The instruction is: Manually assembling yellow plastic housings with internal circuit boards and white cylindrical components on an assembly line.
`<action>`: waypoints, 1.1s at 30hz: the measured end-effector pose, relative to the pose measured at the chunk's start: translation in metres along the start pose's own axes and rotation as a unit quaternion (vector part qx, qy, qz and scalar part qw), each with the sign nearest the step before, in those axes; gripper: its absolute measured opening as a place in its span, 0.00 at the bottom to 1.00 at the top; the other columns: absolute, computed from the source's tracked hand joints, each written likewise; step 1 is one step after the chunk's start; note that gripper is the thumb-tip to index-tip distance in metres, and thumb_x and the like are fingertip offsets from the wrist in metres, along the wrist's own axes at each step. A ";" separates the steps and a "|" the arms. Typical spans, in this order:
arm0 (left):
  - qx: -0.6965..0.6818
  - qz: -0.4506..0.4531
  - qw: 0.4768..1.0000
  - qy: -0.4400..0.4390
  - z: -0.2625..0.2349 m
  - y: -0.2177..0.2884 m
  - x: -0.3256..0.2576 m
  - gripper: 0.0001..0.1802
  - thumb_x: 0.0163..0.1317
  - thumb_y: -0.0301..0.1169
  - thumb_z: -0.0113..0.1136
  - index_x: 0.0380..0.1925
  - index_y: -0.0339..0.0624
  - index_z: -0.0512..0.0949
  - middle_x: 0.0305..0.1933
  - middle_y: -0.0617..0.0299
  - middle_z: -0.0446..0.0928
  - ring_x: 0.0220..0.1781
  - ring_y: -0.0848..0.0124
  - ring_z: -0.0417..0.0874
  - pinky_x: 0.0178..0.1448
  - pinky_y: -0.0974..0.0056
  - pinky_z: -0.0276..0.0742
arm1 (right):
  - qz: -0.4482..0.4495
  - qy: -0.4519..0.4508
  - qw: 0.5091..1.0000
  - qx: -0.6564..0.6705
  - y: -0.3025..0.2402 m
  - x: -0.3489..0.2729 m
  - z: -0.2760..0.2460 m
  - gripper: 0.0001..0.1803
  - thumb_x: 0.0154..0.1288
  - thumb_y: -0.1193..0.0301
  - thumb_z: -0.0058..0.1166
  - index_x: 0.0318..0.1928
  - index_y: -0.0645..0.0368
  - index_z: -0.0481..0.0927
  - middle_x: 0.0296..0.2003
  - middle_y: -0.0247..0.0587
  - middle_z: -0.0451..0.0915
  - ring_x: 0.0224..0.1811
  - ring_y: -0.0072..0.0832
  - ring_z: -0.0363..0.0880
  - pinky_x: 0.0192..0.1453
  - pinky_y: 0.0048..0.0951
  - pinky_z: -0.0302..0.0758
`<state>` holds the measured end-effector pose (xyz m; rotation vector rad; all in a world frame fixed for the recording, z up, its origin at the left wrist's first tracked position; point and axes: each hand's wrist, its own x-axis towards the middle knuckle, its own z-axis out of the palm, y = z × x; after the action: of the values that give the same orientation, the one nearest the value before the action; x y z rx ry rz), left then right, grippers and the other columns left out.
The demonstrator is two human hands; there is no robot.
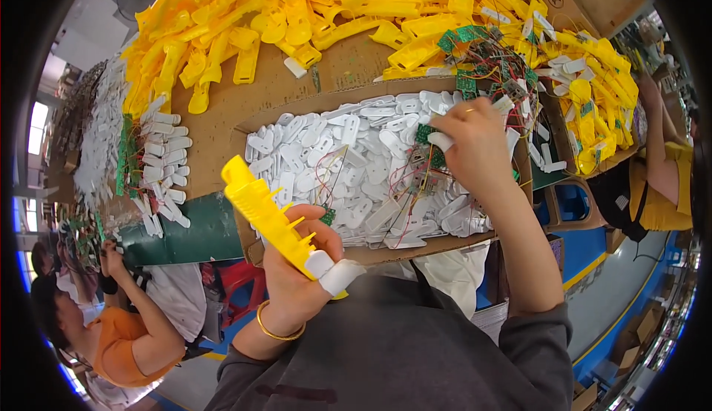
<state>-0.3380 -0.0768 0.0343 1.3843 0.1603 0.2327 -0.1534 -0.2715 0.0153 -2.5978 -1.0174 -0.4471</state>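
My left hand grips a long yellow plastic housing half, tilted, with thin prongs along one side. White wrapping covers its thumb, and a gold bangle circles the wrist. Over a cardboard box full of flat white plastic pieces, my right hand is closed, its fingertips at a small green circuit board. Something white shows at that thumb; whether wrapping or a plastic piece is unclear. Wired boards lie on the white pieces below, and another green board sits just beyond my left fingers.
Yellow housings are heaped along the far side. Tangled wired boards lie beyond my right hand. White pieces with boards rest at left. A box of yellow parts stands at right. Co-workers sit at left and right.
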 end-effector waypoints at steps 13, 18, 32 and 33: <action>0.022 0.069 0.995 0.067 0.002 -0.010 0.010 0.32 0.43 0.15 0.64 0.50 0.37 0.62 0.42 0.55 0.76 0.41 0.72 0.79 0.45 0.69 0.74 | -0.042 -0.063 0.859 0.507 -0.086 -0.025 -0.004 0.23 0.48 0.83 0.50 0.48 0.63 0.75 0.36 0.44 0.76 0.38 0.39 0.75 0.42 0.32 0.72; -0.004 -0.015 0.997 0.078 -0.007 -0.015 0.007 0.33 0.44 0.15 0.63 0.53 0.36 0.61 0.41 0.56 0.77 0.38 0.73 0.79 0.45 0.69 0.75 | -0.083 -0.030 0.924 0.372 -0.100 -0.039 0.005 0.27 0.48 0.81 0.53 0.54 0.59 0.74 0.32 0.36 0.72 0.35 0.34 0.72 0.56 0.47 0.66; -0.004 -0.004 0.992 0.128 -0.001 -0.022 0.008 0.27 0.44 0.14 0.62 0.45 0.36 0.63 0.42 0.54 0.77 0.44 0.68 0.81 0.47 0.67 0.76 | 0.004 0.013 0.982 0.189 -0.117 -0.036 0.009 0.32 0.37 0.84 0.49 0.51 0.59 0.75 0.27 0.35 0.67 0.36 0.34 0.68 0.67 0.60 0.40; -0.004 -0.004 0.992 0.128 0.000 -0.024 0.008 0.27 0.44 0.14 0.62 0.45 0.36 0.63 0.42 0.54 0.77 0.44 0.68 0.81 0.47 0.67 0.76 | 0.004 0.012 0.984 0.180 -0.118 -0.037 0.009 0.32 0.36 0.84 0.49 0.51 0.60 0.75 0.27 0.35 0.67 0.36 0.34 0.68 0.67 0.60 0.40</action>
<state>-0.3281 -0.0788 0.0114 1.3420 0.3775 0.4034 -0.2599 -0.2076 0.0133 -2.2690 -0.9770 -0.2627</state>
